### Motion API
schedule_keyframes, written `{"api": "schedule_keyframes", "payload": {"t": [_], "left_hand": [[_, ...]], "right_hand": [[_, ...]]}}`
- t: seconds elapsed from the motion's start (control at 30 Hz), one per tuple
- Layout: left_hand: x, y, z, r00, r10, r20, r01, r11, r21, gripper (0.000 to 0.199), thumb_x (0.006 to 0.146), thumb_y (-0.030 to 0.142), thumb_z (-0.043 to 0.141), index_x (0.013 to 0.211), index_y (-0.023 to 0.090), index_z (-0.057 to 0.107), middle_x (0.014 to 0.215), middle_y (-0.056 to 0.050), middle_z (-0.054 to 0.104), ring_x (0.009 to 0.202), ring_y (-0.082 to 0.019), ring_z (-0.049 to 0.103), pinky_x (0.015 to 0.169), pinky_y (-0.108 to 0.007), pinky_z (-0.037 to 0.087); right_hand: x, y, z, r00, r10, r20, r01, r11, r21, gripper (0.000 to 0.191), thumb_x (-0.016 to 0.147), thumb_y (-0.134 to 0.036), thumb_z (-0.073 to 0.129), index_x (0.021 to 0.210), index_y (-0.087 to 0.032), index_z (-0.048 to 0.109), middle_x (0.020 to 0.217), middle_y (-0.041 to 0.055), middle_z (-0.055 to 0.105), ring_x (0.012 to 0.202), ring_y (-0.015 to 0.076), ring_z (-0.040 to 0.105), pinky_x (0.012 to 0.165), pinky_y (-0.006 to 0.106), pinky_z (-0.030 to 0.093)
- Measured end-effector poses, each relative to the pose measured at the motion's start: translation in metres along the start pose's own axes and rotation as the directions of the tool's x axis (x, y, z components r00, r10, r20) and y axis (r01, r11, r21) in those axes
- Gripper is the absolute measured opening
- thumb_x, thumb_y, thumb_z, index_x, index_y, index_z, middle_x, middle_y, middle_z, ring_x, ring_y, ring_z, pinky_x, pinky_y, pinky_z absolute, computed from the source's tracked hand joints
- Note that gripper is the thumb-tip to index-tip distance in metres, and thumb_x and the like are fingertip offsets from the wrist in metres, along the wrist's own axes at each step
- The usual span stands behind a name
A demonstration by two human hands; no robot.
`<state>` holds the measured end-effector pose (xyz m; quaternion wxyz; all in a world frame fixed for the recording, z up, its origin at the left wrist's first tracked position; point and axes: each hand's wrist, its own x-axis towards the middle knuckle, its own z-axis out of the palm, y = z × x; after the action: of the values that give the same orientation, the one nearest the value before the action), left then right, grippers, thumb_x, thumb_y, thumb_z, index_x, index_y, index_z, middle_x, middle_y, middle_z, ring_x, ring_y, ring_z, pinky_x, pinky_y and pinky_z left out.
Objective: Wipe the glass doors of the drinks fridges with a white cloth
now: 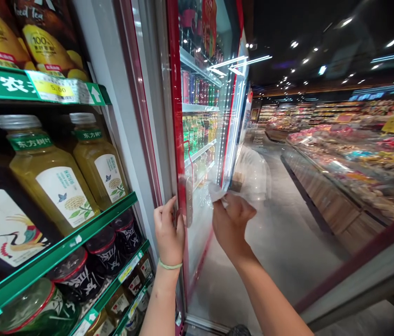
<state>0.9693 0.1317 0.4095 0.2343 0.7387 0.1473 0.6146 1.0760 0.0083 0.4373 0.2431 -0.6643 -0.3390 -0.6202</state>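
My left hand (169, 233), with a pale green band at its wrist, has its fingers curled at the red edge of a cooler door frame (175, 116), beside a door handle (189, 200). My right hand (232, 219) is closed on a crumpled white wipe (217, 191), blurred by motion. It is at a glass pane, through which the aisle shows; whether the wipe touches the glass I cannot tell.
Bottled drinks (65, 186) stand on green-edged shelves (60, 245) close at my left. Beyond the pane are another lit drinks cooler (200, 140) and a long display of packaged goods (350, 163). A dark red frame bar (361, 261) slants across the lower right.
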Motion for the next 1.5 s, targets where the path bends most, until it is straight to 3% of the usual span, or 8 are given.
{"api": "schedule_keyframes", "payload": {"t": [0.13,0.33,0.5,0.67,0.83,1.03,1.2,1.5], "left_hand": [[0.000,-0.003,-0.003,1.000,0.003,0.025,-0.002,1.000,-0.026,0.041,0.096,0.014,0.054,0.135,0.024,0.059,0.099,-0.004,0.051,0.082,-0.013,0.057,0.077,-0.027,0.053],[-0.002,-0.010,-0.005,0.999,0.000,0.051,0.001,1.000,-0.027,0.043,0.096,0.012,0.054,0.136,0.026,0.060,0.099,-0.003,0.047,0.084,-0.013,0.056,0.078,-0.027,0.053],[-0.002,-0.011,-0.005,0.998,-0.007,0.062,0.010,0.999,-0.039,0.044,0.096,0.013,0.054,0.137,0.026,0.059,0.101,-0.003,0.048,0.086,-0.013,0.057,0.077,-0.026,0.052],[-0.001,-0.011,-0.008,0.997,-0.013,0.082,0.019,0.997,-0.078,0.042,0.096,0.012,0.053,0.135,0.026,0.059,0.102,-0.004,0.050,0.085,-0.013,0.058,0.076,-0.026,0.051],[0.000,-0.013,-0.008,0.998,-0.029,0.049,0.034,0.995,-0.091,0.033,0.096,0.011,0.052,0.126,0.023,0.059,0.102,-0.004,0.053,0.090,-0.015,0.058,0.081,-0.027,0.051],[-0.001,-0.016,-0.008,0.995,-0.093,0.030,0.095,0.992,-0.081,0.023,0.098,0.018,0.056,0.120,0.022,0.056,0.097,-0.002,0.055,0.087,-0.014,0.057,0.082,-0.027,0.050],[-0.001,-0.015,-0.010,0.993,-0.118,0.023,0.119,0.989,-0.085,0.022,0.099,0.019,0.053,0.120,0.022,0.056,0.099,-0.003,0.056,0.090,-0.015,0.057,0.084,-0.029,0.050],[-0.005,-0.012,-0.010,0.989,-0.142,0.031,0.144,0.985,-0.095,0.027,0.098,0.018,0.053,0.125,0.023,0.057,0.102,-0.004,0.055,0.093,-0.015,0.057,0.086,-0.029,0.051]], "right_hand": [[-0.005,-0.005,-0.002,0.987,-0.119,0.108,0.111,0.991,0.079,0.028,0.081,0.001,0.060,0.089,-0.025,0.067,0.096,0.0005,0.065,0.087,0.0137,0.051,0.076,0.034,0.027],[0.001,-0.005,0.001,1.000,0.023,0.011,-0.023,1.000,-0.003,0.035,0.080,0.002,0.059,0.098,-0.026,0.070,0.085,0.0016,0.060,0.083,0.0154,0.050,0.070,0.034,0.025],[-0.007,-0.026,0.006,0.982,-0.143,0.125,0.132,0.987,0.094,0.020,0.085,-0.006,0.065,0.086,-0.025,0.069,0.101,0.0017,0.067,0.096,0.0159,0.052,0.082,0.035,0.028],[-0.002,-0.033,0.010,0.997,-0.029,0.074,0.027,0.999,0.036,0.028,0.085,-0.002,0.062,0.094,-0.027,0.072,0.100,0.0026,0.066,0.097,0.0176,0.051,0.084,0.036,0.028],[-0.005,-0.038,0.013,0.978,-0.158,0.139,0.145,0.984,0.103,0.021,0.088,-0.008,0.064,0.093,-0.027,0.072,0.105,0.0028,0.067,0.099,0.0171,0.052,0.084,0.036,0.029],[0.000,-0.037,0.012,0.997,-0.041,0.063,0.039,0.999,0.031,0.026,0.087,-0.004,0.061,0.092,-0.027,0.072,0.101,0.0028,0.068,0.099,0.0182,0.052,0.085,0.037,0.029],[-0.008,-0.041,0.010,0.967,-0.193,0.165,0.178,0.979,0.103,0.024,0.089,-0.007,0.063,0.098,-0.027,0.072,0.106,0.0025,0.070,0.099,0.0171,0.053,0.085,0.036,0.030],[-0.021,-0.048,0.013,0.984,-0.109,0.145,0.096,0.991,0.088,0.019,0.089,-0.011,0.066,0.094,-0.028,0.073,0.104,0.0034,0.068,0.098,0.0176,0.051,0.085,0.036,0.030]]}}
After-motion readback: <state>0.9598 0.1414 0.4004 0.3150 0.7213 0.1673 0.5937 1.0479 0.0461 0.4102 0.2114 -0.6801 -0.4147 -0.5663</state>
